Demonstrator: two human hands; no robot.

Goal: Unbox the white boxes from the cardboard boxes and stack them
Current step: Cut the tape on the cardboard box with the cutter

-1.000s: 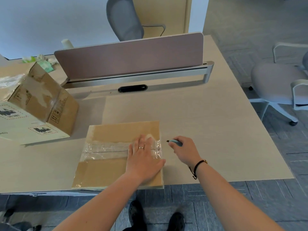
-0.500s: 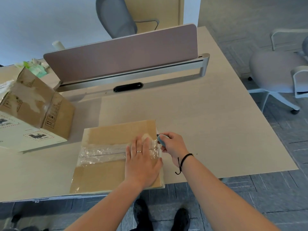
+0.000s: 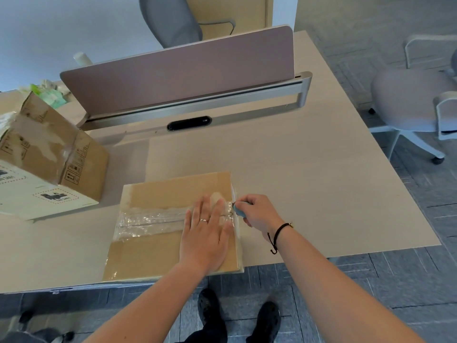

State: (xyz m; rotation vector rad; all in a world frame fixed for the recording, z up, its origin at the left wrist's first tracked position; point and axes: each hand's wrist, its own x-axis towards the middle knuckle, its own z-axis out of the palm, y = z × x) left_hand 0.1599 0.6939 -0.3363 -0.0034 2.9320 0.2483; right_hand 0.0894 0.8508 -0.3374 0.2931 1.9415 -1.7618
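A flat cardboard box (image 3: pixel 158 248) lies at the table's near edge, sealed across its middle with a clear tape strip (image 3: pixel 148 221). My left hand (image 3: pixel 206 235) presses flat on the box's right half, fingers straight. My right hand (image 3: pixel 257 211) grips a small blue cutter (image 3: pixel 238 211) at the box's right edge, its tip at the end of the tape seam. A second, bigger cardboard box (image 3: pixel 52 154) stands tilted at the left of the table. No white box is visible.
A mauve divider panel (image 3: pixel 178 70) on a silver rail crosses the back of the table (image 3: pixel 309 169). Grey chairs stand behind it (image 3: pixel 170 18) and to the right (image 3: pixel 415 95). Green packets (image 3: pixel 49 95) lie at the back left. My feet (image 3: pixel 237 318) show below the table edge.
My right hand has moved left with the blue cutter, from beside the box to its right edge at the tape seam. My left hand stays pressed on the box.
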